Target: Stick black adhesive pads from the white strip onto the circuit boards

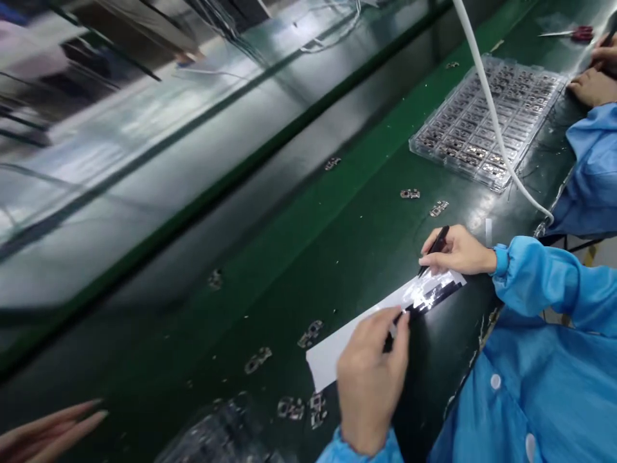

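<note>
My left hand (371, 373) is closed on a thin dark tool (396, 318), its tip close to a white paper strip (354, 334). Further right, the fingers of my right hand (456, 252) pinch a black pen-like tool (438, 241) whose lower end points at the strip. Shiny film with dark pieces (429, 296) lies on the strip's right part, between and below the hands. Part of the strip is hidden behind my left hand. Small circuit boards (311, 334) lie just left of the paper.
A clear tray (419, 148) full of small parts stands at the upper right, crossed by a white cable (491, 106). Red-handled scissors (581, 34) lie beyond. Another person's hands (595, 87) are at the right edge; another hand (53, 434) is at the lower left.
</note>
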A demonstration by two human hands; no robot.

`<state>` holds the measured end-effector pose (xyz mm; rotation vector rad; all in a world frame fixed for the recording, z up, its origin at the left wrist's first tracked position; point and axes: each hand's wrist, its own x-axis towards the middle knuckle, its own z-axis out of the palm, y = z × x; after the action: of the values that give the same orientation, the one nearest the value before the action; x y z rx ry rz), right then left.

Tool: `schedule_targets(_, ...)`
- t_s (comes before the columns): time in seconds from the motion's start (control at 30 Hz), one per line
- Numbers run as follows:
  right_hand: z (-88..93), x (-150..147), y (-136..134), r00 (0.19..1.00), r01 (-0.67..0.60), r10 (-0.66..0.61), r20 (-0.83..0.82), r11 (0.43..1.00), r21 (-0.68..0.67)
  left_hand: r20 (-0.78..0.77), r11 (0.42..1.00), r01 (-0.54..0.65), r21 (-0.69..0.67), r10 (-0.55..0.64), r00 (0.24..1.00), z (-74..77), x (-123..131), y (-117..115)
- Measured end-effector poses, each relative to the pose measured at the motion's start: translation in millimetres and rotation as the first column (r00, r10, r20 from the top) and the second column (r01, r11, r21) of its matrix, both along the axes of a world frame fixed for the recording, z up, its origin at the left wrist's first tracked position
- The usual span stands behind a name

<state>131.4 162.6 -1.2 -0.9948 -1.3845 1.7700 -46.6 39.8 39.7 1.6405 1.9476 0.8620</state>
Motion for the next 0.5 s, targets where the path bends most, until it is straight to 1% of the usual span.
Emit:
schedule_targets(0.03, 1.3, 3, -1, 1.0, -0.024, 0.024, 0.007, 0.999, -0.035, 0.011, 0.998, 0.058, -0.017, -0.058, 0.998, -0.2, 9, -4)
schedule_targets(0.07, 2.9, 6, -2, 0.999, -0.036, 0.037, 0.016, 0.998, -0.052, 0.016, 0.996, 0.082, -0.037, -0.081, 0.997, 0.4, 12, -5)
schedule_targets(0.1, 4.3, 9, -4, 0.999, -0.036, 0.037, 0.029, 0.998, -0.05, 0.016, 0.995, 0.079, -0.055, -0.078, 0.997, 1.7, 11, -2)
schedule_targets(0.13, 5.2, 12, -5, 0.999, -0.026, 0.027, 0.045, 0.999, -0.033, 0.01, 0.996, 0.058, -0.072, -0.058, 0.998, 3.6, 5, 4)
schedule_targets(0.17, 5.4, 15, -5, 0.998, -0.005, 0.006, 0.067, 1.0, -0.01, -0.006, 0.996, 0.014, -0.087, -0.015, 1.0, 6.0, -7, 13)
schedule_targets(0.23, 3.6, 18, -2, 0.992, 0.038, -0.042, 0.115, 0.999, 0.031, -0.069, 0.985, -0.131, -0.11, 0.124, 0.99, 11.6, -44, 38)
schedule_targets(0.3, 0.3, 20, 3, 0.988, 0.068, -0.076, 0.133, 0.996, 0.065, -0.175, 0.93, -0.35, -0.112, 0.328, 0.928, 16.8, -93, 63)
schedule_targets(0.37, -2.9, 20, 7, 0.989, 0.069, -0.078, 0.129, 0.995, 0.071, -0.243, 0.88, -0.466, -0.094, 0.433, 0.868, 19.8, -142, 84)
schedule_targets(0.43, -5.8, 19, 7, 0.991, 0.051, -0.058, 0.121, 0.997, 0.058, -0.284, 0.847, -0.523, -0.091, 0.482, 0.829, 19.3, -181, 99)
schedule_targets(0.5, -8.5, 16, 6, 0.992, 0.042, -0.048, 0.115, 0.998, 0.052, -0.304, 0.835, -0.539, -0.109, 0.488, 0.818, 15.8, -207, 109)
